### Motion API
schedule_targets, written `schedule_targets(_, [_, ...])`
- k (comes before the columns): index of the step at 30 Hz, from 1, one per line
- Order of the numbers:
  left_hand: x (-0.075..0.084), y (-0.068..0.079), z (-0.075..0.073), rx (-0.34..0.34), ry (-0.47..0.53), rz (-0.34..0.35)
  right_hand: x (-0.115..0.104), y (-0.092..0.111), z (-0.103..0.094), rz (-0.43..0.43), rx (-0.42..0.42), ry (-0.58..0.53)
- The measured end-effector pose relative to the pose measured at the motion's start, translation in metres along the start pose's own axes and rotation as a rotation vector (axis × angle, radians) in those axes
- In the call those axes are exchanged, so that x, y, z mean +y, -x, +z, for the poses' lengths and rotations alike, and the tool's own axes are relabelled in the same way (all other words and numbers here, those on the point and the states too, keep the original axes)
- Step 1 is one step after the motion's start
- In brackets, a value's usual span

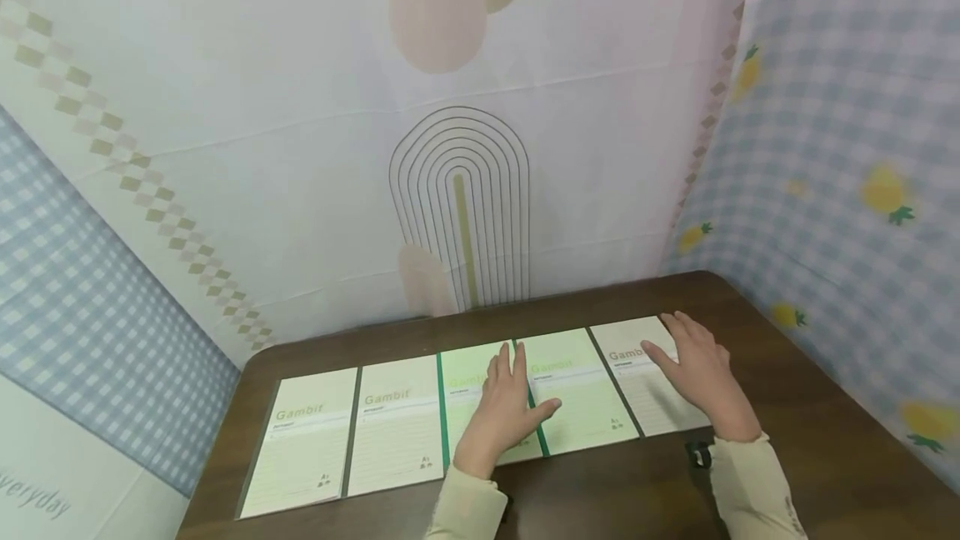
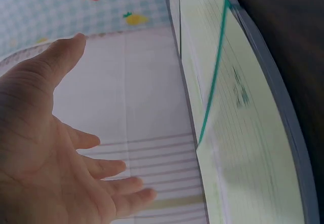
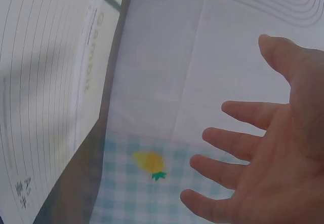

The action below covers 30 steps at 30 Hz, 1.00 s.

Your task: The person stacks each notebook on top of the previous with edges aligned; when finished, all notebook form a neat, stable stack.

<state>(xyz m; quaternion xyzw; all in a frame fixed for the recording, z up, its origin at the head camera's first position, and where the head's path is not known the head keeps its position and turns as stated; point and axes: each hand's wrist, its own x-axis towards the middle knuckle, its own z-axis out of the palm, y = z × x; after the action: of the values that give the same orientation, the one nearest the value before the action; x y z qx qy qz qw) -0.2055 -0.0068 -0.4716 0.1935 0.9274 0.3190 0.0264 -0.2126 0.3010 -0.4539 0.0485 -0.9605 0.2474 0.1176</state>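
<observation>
Several "Gambit" notebooks lie side by side in a row on a dark wooden table [image 1: 360, 519]. My left hand [image 1: 504, 415] hovers over a green-spined notebook [image 1: 459, 419], thumb spread toward the neighbouring green-tinted notebook [image 1: 585, 415]. In the left wrist view, the fingers of the left hand [image 2: 55, 153] are extended, with no object in the palm. At the row's right end, my right hand [image 1: 705, 377] is held above a cream notebook [image 1: 652, 398], covering part of its printed title. The right wrist view shows the right hand [image 3: 273, 153] with fingers spread, holding nothing.
Two more cream notebooks with dark spines, the leftmost notebook [image 1: 300, 457] and the notebook beside it [image 1: 397, 440], continue the row. A patterned white cloth [image 1: 330, 190] hangs behind the table. Blue checked cloths hang at the left and right [image 1: 825, 215].
</observation>
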Motion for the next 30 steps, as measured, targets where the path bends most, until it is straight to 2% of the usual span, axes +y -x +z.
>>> schedule_targets(9, [0.011,-0.007,0.011,-0.024,0.084,-0.029,0.016,0.002,-0.012,0.081,-0.081,-0.033])
schedule_targets(17, [0.027,-0.021,0.028,-0.064,0.045,0.015,0.039,0.007,-0.024,0.184,-0.158,-0.039])
schedule_targets(22, [0.033,-0.022,0.032,-0.065,0.020,0.047,0.050,0.009,-0.024,0.189,-0.168,-0.043])
schedule_targets(30, [0.043,-0.028,0.039,-0.079,0.106,0.017,0.063,0.012,-0.024,0.218,-0.198,-0.074])
